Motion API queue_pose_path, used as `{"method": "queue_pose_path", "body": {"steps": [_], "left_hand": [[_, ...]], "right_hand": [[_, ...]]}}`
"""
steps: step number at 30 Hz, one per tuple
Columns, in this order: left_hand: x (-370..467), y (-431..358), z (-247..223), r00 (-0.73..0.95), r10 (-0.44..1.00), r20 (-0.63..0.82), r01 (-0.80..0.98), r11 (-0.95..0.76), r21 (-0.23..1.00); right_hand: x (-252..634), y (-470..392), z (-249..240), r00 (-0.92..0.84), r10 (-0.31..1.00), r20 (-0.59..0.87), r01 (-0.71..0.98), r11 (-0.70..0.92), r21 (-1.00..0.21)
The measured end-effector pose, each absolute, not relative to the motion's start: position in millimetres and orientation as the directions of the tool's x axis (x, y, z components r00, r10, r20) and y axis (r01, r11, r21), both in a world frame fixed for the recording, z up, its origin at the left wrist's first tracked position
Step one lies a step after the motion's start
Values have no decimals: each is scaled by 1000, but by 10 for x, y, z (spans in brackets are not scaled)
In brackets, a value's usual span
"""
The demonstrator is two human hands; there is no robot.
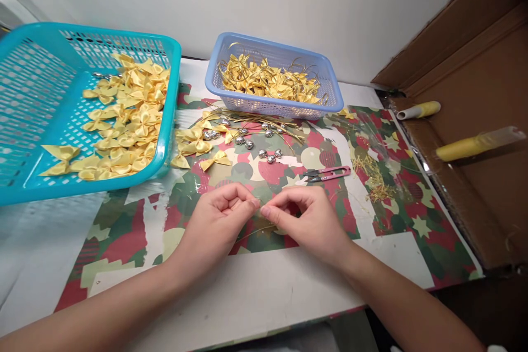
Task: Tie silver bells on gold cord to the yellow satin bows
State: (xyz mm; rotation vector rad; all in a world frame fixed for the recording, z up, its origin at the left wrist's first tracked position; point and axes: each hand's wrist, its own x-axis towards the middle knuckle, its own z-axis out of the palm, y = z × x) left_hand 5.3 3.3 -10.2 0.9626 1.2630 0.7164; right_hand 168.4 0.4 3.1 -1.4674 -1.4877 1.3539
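Note:
My left hand (225, 220) is closed in a pinch near the middle of the table, its fingertips almost meeting those of my right hand (307, 220), also pinched. A thin gold cord (259, 229) runs below and between the fingertips; what exactly each hand grips is too small to make out. Beyond the hands lie silver bells (270, 157) in small clusters, several yellow satin bows (216, 160) and a bundle of gold cords (264, 117). Pink-handled thread snips (328, 174) rest just past my right hand.
A turquoise basket (167, 115) of yellow bows stands at the left. Behind, a blue basket (272, 104) holds bows with gold cords. Cord clippings (379, 187) lie at the right, beside a cardboard box (466, 192) with yellow-wrapped tubes (474, 144).

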Motion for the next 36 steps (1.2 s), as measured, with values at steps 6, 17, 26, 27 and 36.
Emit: {"method": "queue_pose_path", "body": {"steps": [6, 17, 26, 27, 36], "left_hand": [[54, 34, -106, 179, 878, -445, 61, 441, 895], [58, 30, -91, 187, 883, -430, 56, 428, 902], [60, 35, -99, 190, 870, -455, 80, 448, 890], [58, 32, -100, 191, 869, -456, 81, 449, 890], [60, 31, -86, 206, 860, -466, 74, 462, 884]], "right_hand": [[1680, 2, 37, -172, 961, -214, 289, -159, -944], [1670, 5, 38, -168, 963, -212, 276, -160, -948], [1667, 4, 27, -160, 967, -200, 256, -155, -954], [1667, 1, 25, -158, 967, -202, 255, -157, -954], [1667, -6, 11, -152, 965, -212, 244, -171, -955]]}}
